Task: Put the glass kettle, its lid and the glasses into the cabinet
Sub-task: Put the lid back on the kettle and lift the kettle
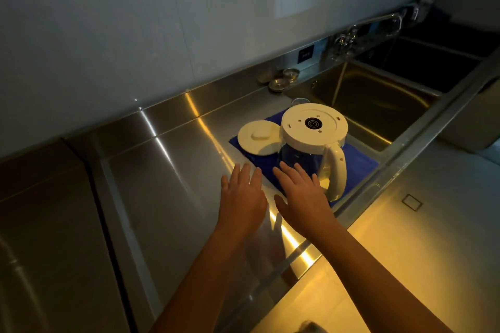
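The glass kettle (313, 138) stands upside down on a blue cloth (359, 162), its white base up and its white handle toward me. Its round white lid (258, 138) lies on the cloth just left of it. Behind the kettle the rim of a glass (299, 101) shows; the rest is hidden. My left hand (242, 197) hovers flat over the steel counter, in front of the lid, fingers apart and holding nothing. My right hand (303, 197) is open too, over the cloth's near corner, close to the kettle's glass wall.
A steel counter (162, 170) runs along a tiled wall. A deep double sink (378, 100) with a tap (378, 21) lies right of the cloth. Small metal bowls (284, 78) sit at the back edge. The floor (405, 224) lies below on the right.
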